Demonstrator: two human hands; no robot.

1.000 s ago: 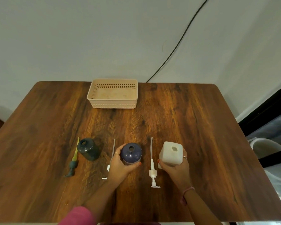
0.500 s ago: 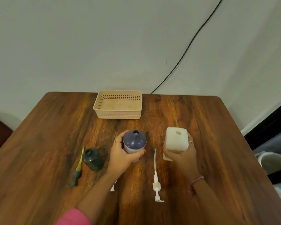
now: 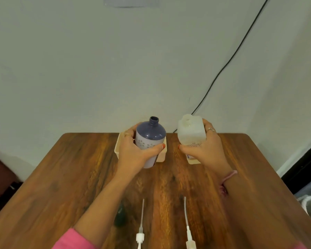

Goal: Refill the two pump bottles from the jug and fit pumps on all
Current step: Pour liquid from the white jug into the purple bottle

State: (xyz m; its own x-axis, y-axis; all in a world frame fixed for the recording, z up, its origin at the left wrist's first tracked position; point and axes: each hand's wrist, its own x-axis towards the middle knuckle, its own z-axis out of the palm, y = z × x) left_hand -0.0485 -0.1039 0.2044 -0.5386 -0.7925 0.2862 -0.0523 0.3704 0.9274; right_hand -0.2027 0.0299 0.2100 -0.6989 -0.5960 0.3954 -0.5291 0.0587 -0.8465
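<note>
My left hand [image 3: 133, 155] grips a purple and white pump bottle [image 3: 150, 136], lifted above the table with its neck open and pointing up. Beside it my right hand [image 3: 203, 148] holds the square translucent white jug [image 3: 190, 132], also raised and uncapped. Two white pumps with long tubes lie on the table near me, one on the left [image 3: 141, 229] and one on the right [image 3: 188, 227]. A dark green bottle [image 3: 120, 215] stands partly hidden behind my left forearm.
A beige plastic basket [image 3: 118, 150] stands at the far edge of the wooden table [image 3: 61, 186], mostly hidden behind my left hand and bottle. A black cable [image 3: 228, 60] runs down the wall.
Both hands have lifted the purple bottle and the jug off the table and carried them up and away from me. The camera has tilted up toward the wall.
</note>
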